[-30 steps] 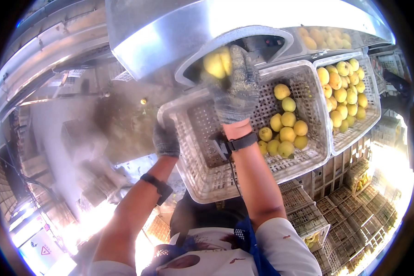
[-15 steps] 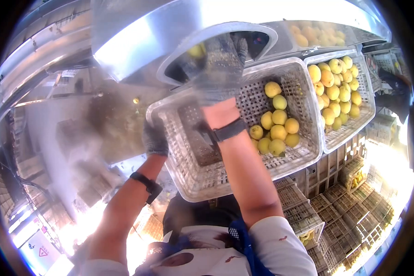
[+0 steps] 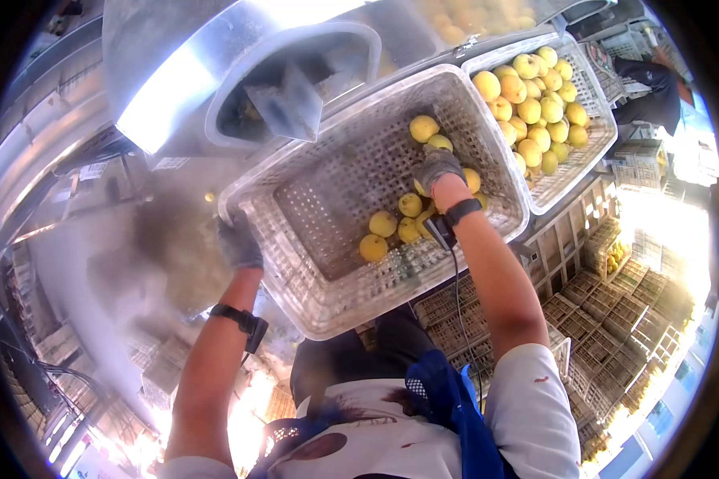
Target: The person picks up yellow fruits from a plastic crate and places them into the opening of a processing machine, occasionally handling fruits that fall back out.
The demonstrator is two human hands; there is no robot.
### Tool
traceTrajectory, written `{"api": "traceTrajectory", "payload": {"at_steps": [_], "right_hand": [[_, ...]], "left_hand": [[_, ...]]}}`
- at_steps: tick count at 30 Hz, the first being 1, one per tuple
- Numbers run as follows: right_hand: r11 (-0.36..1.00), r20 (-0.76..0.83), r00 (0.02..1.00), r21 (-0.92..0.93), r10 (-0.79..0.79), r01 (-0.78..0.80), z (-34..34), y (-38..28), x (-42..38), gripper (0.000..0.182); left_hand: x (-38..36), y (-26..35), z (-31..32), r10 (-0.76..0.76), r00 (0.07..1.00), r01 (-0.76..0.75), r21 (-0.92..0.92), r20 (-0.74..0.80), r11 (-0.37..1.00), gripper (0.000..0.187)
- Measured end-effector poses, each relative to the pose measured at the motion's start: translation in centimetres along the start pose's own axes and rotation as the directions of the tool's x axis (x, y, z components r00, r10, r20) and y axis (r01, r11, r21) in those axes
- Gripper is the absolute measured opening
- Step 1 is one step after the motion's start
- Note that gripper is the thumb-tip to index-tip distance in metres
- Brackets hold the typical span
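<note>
A grey-white plastic crate (image 3: 311,307) with slatted walls sits tilted in front of me, holding a cluster of round yellow fruit (image 3: 410,204) toward its right side. My left hand (image 3: 240,239), in a grey glove, is closed on the crate's left rim. Inside the crate, my gloved right hand (image 3: 439,166) is curled down over the fruit, its fingertips hidden beneath it. Beyond the far rim is the oval opening of a metal machine (image 3: 252,88), with an angled metal piece inside.
A second crate (image 3: 597,152) full of yellow fruit adjoins on the right. More fruit (image 3: 463,20) shows behind the machine's clear panel. Stacked crates (image 3: 615,319) fill the floor at lower right. Another person's dark-clothed leg (image 3: 651,80) is at upper right.
My right hand has drawn back from the machine's opening and come down right into the crate's fruit. Several fruits have shifted left along the crate floor. My left hand stays at the rim.
</note>
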State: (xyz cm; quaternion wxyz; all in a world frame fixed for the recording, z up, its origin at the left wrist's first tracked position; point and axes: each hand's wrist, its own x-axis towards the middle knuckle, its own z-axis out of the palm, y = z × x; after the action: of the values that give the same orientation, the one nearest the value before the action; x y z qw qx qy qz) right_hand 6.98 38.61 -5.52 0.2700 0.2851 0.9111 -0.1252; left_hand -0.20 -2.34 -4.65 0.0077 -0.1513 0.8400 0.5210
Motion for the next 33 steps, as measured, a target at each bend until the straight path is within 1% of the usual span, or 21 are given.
{"api": "traceTrajectory", "payload": {"at_steps": [1,3,4,5,7,9,11,12,13,14,15,17,19,21,22,23,25,26,29,31,33], "right_hand": [[1.0,-0.007,1.0,-0.003,0.002,-0.002,2.0,1.3,2.0,0.039],[0.9,-0.035,0.999,-0.436,-0.036,0.017,3.5,2.1,4.6,0.036],[0.959,-0.095,0.991,-0.259,0.092,-0.114,3.4,1.8,6.0,0.04],[0.961,-0.102,0.99,-0.25,0.096,-0.118,4.2,1.4,7.8,0.04],[0.871,-0.387,0.858,-0.217,0.338,-0.441,7.3,0.1,10.4,0.039],[0.897,-0.267,0.87,-0.043,0.414,-0.44,2.8,-1.0,8.2,0.04],[0.927,-0.16,0.983,-0.347,0.087,-0.139,3.2,-0.3,7.6,0.044],[0.961,-0.047,0.999,-0.278,-0.006,-0.008,-0.3,-1.1,3.9,0.047],[0.962,-0.052,0.999,-0.272,0.002,-0.017,-2.2,-1.6,1.8,0.047],[0.99,-0.153,0.985,0.108,-0.076,0.093,-3.6,-2.0,0.1,0.048],[0.861,-0.274,0.955,0.452,-0.115,0.233,-4.6,-2.5,-1.7,0.051],[0.629,-0.568,0.817,0.6,-0.101,0.495,-6.2,-4.8,-5.7,0.061],[0.507,-0.746,0.642,0.491,-0.175,0.708,-8.2,-7.3,-9.5,0.063],[0.379,-0.779,0.605,0.515,-0.169,0.769,-8.9,-10.5,-11.3,0.064],[0.251,-0.801,0.582,0.54,-0.142,0.804,-9.0,-11.9,-11.4,0.064],[0.23,-0.802,0.577,0.539,-0.152,0.81,-8.9,-12.9,-11.0,0.064],[0.458,-0.911,0.376,0.266,-0.167,0.848,-8.4,-14.7,-9.9,0.066],[0.364,-0.876,0.47,0.407,-0.102,0.838,-8.0,-15.9,-9.4,0.065],[0.283,-0.832,0.554,0.521,-0.042,0.805,-7.2,-18.0,-8.8,0.066],[0.339,-0.844,0.535,0.497,-0.026,0.799,-6.1,-19.1,-7.4,0.067],[0.522,-0.904,0.427,0.356,-0.017,0.775,-5.9,-19.6,-6.7,0.068]], "left_hand": [[0.0,0.1,0.0,0.044,0.999,-0.044,-0.012,-0.002,0.999,0.041],[-0.3,1.4,0.0,0.053,0.999,-0.053,0.01,0.001,0.999,0.04],[-0.6,2.6,0.0,-0.006,1.0,0.005,0.035,0.019,0.999,0.041],[-0.8,3.4,-0.1,-0.065,0.997,0.063,0.062,0.036,0.996,0.041],[0.1,0.3,0.0,0.034,0.999,-0.038,0.128,0.029,0.991,0.043],[1.5,-1.8,-0.2,0.155,0.988,-0.154,0.107,0.003,0.982,0.04],[0.9,-1.5,-0.7,0.154,0.988,-0.157,0.17,0.026,0.973,0.042],[0.7,-1.3,-0.5,0.111,0.994,-0.114,0.163,0.025,0.98,0.042],[0.9,-1.0,-0.3,0.07,0.997,-0.072,0.148,0.018,0.986,0.043],[1.0,-0.9,-0.3,0.064,0.997,-0.068,0.111,0.041,0.992,0.044],[0.9,-0.7,-0.3,0.06,0.997,-0.064,0.105,0.04,0.992,0.044],[0.5,-0.1,0.0,0.039,0.998,-0.041,0.05,0.043,0.998,0.043],[0.3,-0.4,0.0,0.029,0.998,-0.03,0.027,0.052,0.999,0.043],[0.6,-0.2,-0.2,0.032,0.998,-0.032,0.017,0.05,0.999,0.043],[0.4,-0.1,-0.1,-0.01,0.999,0.006,0.105,0.034,0.994,0.043],[0.3,-0.2,-0.1,-0.052,0.999,0.048,0.194,0.016,0.98,0.044],[0.3,-0.5,-0.3,-0.038,0.999,0.036,0.204,0.007,0.978,0.047],[0.3,-0.2,-0.2,-0.072,0.997,0.071,0.222,-0.002,0.972,0.046],[-0.1,0.4,-0.2,-0.086,0.996,0.086,0.222,-0.01,0.971,0.046],[-0.4,0.6,-0.4,-0.06,0.998,0.06,0.194,-0.002,0.979,0.046],[-0.6,1.6,-0.7,-0.042,0.997,0.03,0.192,0.06,0.981,0.046]]}}
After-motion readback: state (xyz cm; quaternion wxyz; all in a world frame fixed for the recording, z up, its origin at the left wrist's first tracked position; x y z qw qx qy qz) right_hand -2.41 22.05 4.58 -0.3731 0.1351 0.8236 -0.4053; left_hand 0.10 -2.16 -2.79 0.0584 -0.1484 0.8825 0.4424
